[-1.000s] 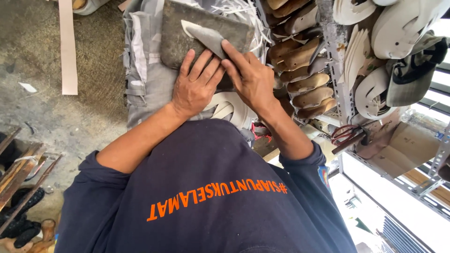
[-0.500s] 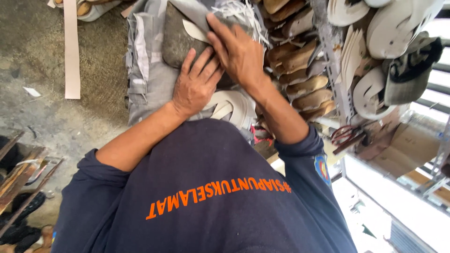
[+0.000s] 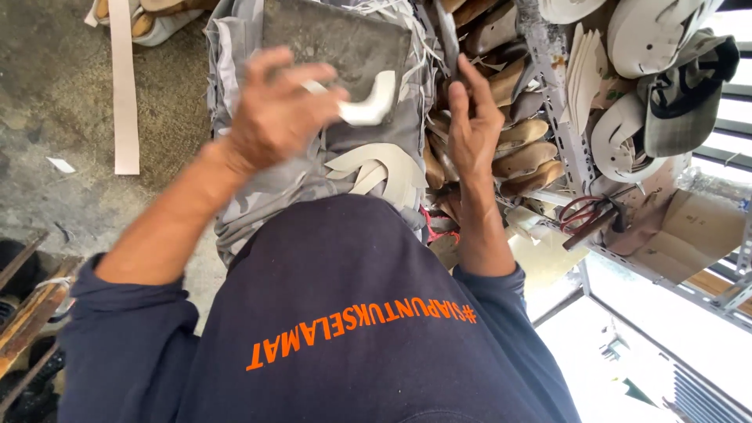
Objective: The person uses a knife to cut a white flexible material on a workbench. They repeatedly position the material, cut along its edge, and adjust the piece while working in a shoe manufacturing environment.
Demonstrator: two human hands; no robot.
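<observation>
Your lap cloth [image 3: 258,168], grey and rumpled, carries everything here, and the flat grey stone slab [image 3: 337,43] sits on it at twelve o'clock. That slab rests on soft cloth, so a shove could tip it off your knees. Your left hand [image 3: 274,117] is blurred, its fingers [image 3: 317,94] pinched on a curved white cut piece [image 3: 372,102] just over the slab's near edge; the grip looks light, so it could slip. At two o'clock, your right hand [image 3: 474,129] has fingers closed around a thin grey blade [image 3: 448,35]. I judge that blade the real risk, close beside the shoe lasts [image 3: 517,117].
</observation>
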